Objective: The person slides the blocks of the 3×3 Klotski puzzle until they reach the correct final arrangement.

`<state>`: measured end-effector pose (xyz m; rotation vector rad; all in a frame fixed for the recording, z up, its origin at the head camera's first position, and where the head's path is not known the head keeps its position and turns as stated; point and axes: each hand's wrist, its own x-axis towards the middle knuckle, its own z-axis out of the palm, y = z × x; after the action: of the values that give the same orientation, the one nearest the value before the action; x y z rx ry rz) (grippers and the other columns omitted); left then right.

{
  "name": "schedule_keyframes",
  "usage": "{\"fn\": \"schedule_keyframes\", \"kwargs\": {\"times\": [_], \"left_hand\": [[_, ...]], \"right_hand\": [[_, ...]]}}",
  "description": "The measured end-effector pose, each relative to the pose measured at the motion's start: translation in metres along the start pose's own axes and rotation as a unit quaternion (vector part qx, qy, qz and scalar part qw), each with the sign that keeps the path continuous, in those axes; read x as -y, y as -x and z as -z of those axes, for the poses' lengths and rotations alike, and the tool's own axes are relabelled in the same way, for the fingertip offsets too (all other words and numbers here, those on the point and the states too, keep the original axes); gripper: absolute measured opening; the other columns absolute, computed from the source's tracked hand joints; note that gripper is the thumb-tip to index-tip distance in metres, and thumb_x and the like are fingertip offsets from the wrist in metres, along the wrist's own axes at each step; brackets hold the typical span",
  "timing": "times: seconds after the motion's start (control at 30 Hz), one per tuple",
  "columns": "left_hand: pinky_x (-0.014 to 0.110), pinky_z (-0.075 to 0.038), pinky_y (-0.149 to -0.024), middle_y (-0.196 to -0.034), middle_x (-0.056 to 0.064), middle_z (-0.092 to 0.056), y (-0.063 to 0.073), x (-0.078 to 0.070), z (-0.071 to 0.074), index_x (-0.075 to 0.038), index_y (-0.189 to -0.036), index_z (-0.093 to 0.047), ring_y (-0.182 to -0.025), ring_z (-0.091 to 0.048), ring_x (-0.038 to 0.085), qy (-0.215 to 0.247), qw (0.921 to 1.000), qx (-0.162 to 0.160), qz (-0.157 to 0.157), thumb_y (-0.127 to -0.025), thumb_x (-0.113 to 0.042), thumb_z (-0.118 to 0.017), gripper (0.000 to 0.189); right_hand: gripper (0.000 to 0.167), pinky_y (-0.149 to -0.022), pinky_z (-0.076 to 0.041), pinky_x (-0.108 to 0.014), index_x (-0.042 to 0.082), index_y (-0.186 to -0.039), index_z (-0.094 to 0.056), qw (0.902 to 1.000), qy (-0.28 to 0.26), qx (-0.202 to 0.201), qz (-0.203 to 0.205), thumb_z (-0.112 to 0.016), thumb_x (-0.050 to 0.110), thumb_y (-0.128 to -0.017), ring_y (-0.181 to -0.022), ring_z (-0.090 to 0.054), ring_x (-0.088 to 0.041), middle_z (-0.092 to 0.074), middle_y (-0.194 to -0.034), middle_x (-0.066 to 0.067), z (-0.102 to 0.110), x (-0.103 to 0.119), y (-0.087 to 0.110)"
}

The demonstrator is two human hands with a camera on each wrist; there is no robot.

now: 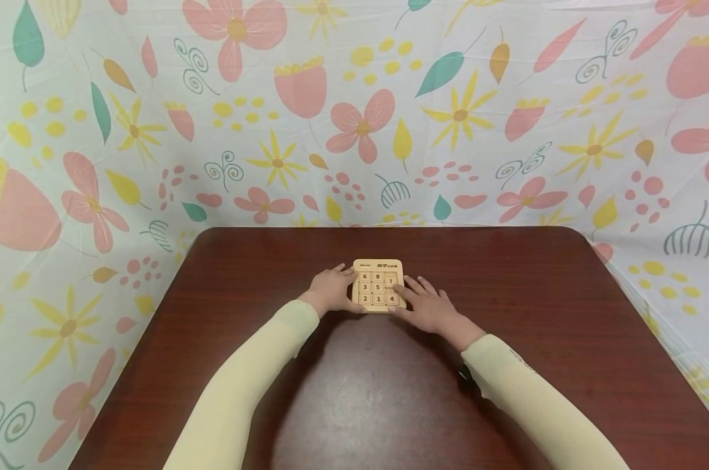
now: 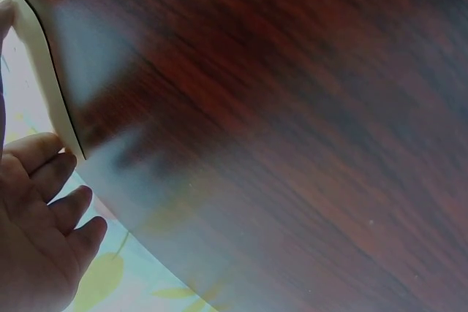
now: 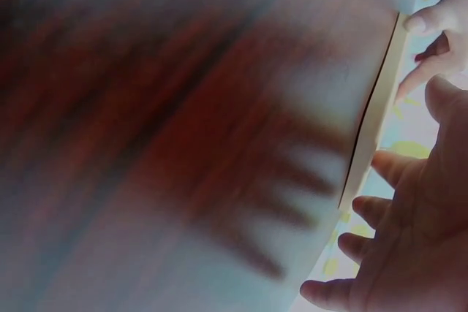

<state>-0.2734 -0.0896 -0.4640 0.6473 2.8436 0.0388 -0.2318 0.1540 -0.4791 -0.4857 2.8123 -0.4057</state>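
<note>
A pale wooden number slide puzzle [image 1: 378,309] lies on the table in the head view, its numbered tiles facing up. Its rows read 6 8, 3 5, and 2 1 4, while the 7 tile [image 1: 391,281] sits partway between two rows in the right column. My left hand [image 1: 332,290] holds the puzzle's left side, thumb at the lower corner and fingers along the upper edge. My right hand [image 1: 429,309] touches the 7 tile with the index fingertip; its thumb rests at the lower right edge and the other fingers spread outward. Both wrist views catch only the puzzle's thin side.
The dark reddish-brown wooden table [image 1: 354,391] has rounded far corners and a glossy surface. A white cloth [image 1: 354,189] with flowers and leaves hangs behind it and along its sides.
</note>
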Motion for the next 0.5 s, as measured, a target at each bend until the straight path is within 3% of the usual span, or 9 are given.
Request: {"fn": "schedule_keyframes", "kwargs": {"times": [0.5], "left_hand": [[0.042,-0.038,-0.123,-0.166,-0.001,-0.038,-0.0025,0.0010,-0.0018,-0.017,-0.158,-0.041,-0.158,-0.031,0.023,0.004,1.0000,0.001,-0.001,-0.080,-0.069,-0.073,0.099]], "right_hand": [[0.069,-0.117,-0.022,-0.077,0.017,-0.161,-0.036,0.9999,-0.002,0.001,-0.013,-0.043,0.056,-0.105,-0.158,-0.016,-0.046,-0.023,-0.171,-0.017,0.0018,0.0014,-0.0056]]}}
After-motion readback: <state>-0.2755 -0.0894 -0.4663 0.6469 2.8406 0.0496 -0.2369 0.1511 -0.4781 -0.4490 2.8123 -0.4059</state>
